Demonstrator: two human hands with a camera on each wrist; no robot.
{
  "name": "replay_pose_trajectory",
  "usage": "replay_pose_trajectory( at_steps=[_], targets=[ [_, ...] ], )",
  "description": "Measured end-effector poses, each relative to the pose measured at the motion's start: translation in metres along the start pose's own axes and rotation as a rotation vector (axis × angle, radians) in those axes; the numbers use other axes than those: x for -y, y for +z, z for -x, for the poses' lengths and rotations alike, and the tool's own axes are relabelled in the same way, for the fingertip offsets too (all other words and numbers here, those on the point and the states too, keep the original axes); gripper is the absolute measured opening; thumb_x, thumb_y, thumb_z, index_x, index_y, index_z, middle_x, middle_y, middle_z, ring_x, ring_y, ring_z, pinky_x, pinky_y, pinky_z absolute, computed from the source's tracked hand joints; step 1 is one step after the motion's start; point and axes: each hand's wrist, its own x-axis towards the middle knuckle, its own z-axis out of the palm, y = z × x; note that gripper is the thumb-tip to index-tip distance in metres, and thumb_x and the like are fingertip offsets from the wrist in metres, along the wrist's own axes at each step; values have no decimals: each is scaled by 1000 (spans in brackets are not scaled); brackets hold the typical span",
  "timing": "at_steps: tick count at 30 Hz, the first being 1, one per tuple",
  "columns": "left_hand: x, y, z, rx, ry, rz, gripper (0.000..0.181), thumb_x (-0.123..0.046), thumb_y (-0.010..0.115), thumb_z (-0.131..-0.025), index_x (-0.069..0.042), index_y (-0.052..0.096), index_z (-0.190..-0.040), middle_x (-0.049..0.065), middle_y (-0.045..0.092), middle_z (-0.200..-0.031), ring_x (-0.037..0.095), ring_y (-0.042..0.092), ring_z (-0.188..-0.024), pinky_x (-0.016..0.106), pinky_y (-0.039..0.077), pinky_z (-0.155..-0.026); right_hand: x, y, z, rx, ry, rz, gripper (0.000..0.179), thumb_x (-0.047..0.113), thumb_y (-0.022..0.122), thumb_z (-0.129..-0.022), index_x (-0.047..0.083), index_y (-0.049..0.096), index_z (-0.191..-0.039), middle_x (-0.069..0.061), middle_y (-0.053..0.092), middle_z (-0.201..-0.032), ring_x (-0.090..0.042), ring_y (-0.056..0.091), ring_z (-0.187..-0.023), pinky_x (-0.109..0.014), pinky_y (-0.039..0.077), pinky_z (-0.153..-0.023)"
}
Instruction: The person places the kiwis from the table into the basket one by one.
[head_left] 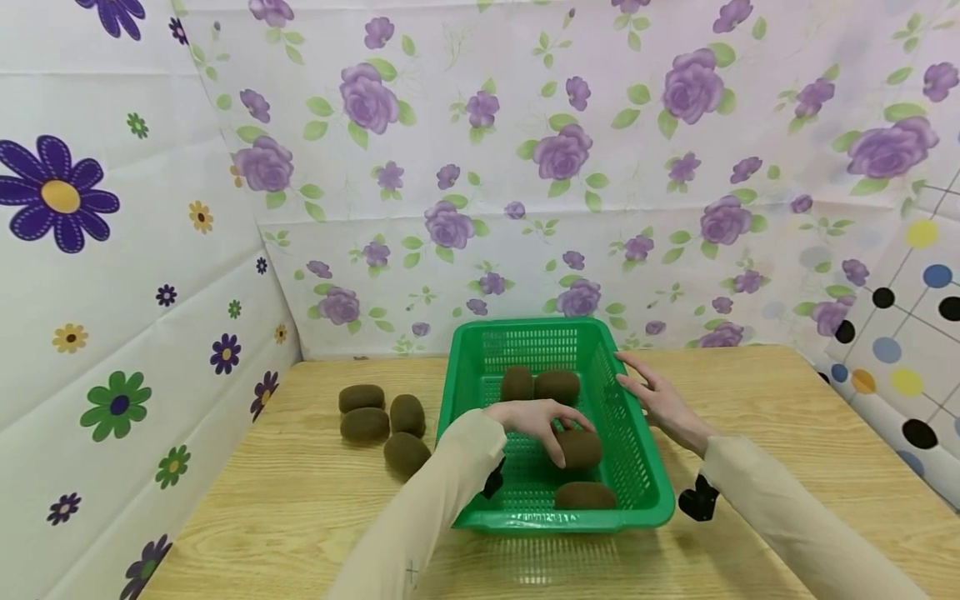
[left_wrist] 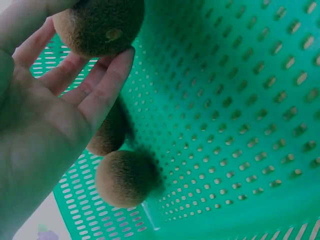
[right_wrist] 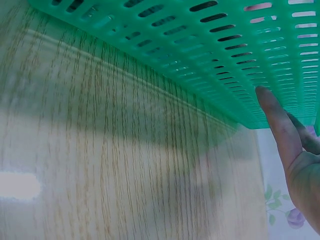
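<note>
Between the gripping fingers of the left hand (head_left: 536,418), inside the basket (head_left: 555,522), is a kiwi (head_left: 582,451); a light fingertip hold could let it slip and roll. Right of them, the right hand (head_left: 666,408) touches the basket, fingers extended. Wrist views crop the kiwi and right hand.

The head view is being brightly lit; white glare is being reflected by the table (right_wrist: 125,195), and the basket (left_wrist: 240,135) is being partly shaded.
</note>
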Motion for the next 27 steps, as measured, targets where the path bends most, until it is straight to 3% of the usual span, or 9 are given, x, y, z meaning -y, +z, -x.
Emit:
replay_pose_trajectory(
  at_steps=[5, 10, 14, 20, 27],
  targets=[
    [4, 6, -7, 34, -25, -32, 62, -6, 74, -75, -15, 49, -131, 1, 45, -121, 12, 42, -108, 23, 42, -79, 0, 0, 0, 4, 2, -9, 61, 33, 44, -96, 21, 13, -147, -29, 38, -121, -33, 56, -90, -48, 48, -70],
    [3, 11, -11, 60, -63, -82, 63, -10, 74, -76, -18, 48, -132, 1, 46, -121, 11, 44, -106, 23, 41, -81, 1, 0, 0, -2, 12, -6, 61, 34, 45, -96, 21, 14, -147, -20, 48, -89, -26, 57, -78, -47, 48, -69],
    [-2, 10, -9, 50, -88, -120, 63, -13, 75, -75, -19, 48, -132, 1, 47, -120, 14, 45, -107, 23, 41, -80, 1, 1, 0, -7, 9, 2, 61, 34, 45, -95, 22, 15, -147, -7, 42, -65, -18, 51, -61, -45, 48, -64],
    [-15, 3, 3, 11, -87, -117, 60, -11, 74, -76, -14, 49, -131, 6, 51, -116, 17, 51, -101, 22, 44, -75, 1, 1, 0, -6, 12, 22, 60, 34, 45, -95, 24, 16, -146, -3, 36, -60, -12, 41, -51, -42, 47, -60],
    [-25, -16, 31, -73, -40, -6, 57, -7, 71, -78, -11, 49, -131, 11, 50, -120, 16, 55, -96, 23, 46, -73, 1, 2, 0, -9, 26, 24, 61, 36, 46, -95, 24, 16, -146, -2, 33, -58, -14, 39, -50, -43, 47, -64]
  ],
)
